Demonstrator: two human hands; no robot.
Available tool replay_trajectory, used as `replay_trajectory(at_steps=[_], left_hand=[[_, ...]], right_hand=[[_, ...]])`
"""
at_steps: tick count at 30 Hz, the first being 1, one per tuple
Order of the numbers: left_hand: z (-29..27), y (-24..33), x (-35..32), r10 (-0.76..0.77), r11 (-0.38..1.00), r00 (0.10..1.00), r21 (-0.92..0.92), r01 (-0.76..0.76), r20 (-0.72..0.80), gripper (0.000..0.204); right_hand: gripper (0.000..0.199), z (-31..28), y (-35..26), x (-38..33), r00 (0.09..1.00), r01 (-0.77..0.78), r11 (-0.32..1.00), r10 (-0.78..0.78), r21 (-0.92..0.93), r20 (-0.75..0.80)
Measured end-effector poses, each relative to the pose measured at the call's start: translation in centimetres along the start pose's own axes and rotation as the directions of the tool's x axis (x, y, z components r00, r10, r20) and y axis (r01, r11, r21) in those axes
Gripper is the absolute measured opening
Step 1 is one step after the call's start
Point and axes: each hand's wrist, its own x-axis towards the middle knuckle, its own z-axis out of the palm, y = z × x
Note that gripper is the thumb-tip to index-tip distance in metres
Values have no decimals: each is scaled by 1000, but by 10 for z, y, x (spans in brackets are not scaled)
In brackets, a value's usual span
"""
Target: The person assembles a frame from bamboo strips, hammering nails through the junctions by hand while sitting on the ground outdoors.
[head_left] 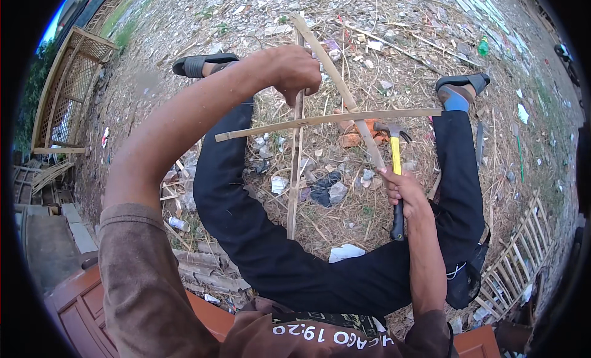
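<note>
Three thin wooden strips cross each other between my outstretched legs. My left hand (298, 73) is closed around the upright strip (295, 185) near its far end. A second strip (258, 129) lies crosswise over the upright one. The slanting strip (329, 67) crosses it farther right, its near end reaching my right hand (403, 190). That hand is closed on this end together with the handle of a claw hammer (396, 150). The hammer has a yellow and black handle, its metal head pointing away from me. Both palms are hidden.
Orange brick pieces (352, 138) and a dark plastic bag (325, 188) lie among straw and rubble between my legs (225, 167). A lattice wooden frame (69, 90) stands at far left; a slatted wooden frame (514, 259) lies at right. A green bottle (483, 46) is farther off.
</note>
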Motion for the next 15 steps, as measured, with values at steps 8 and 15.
replay_trajectory(at_steps=[8,15], left_hand=[[23,-17,32,-23,999,997,-28,21,-73,33],[37,-18,69,-136,991,990,-14,137,30,37]], right_hand=[[15,-9,3,6,999,-44,996,46,82,-24],[19,-16,6,20,996,-84,993,85,81,-17]])
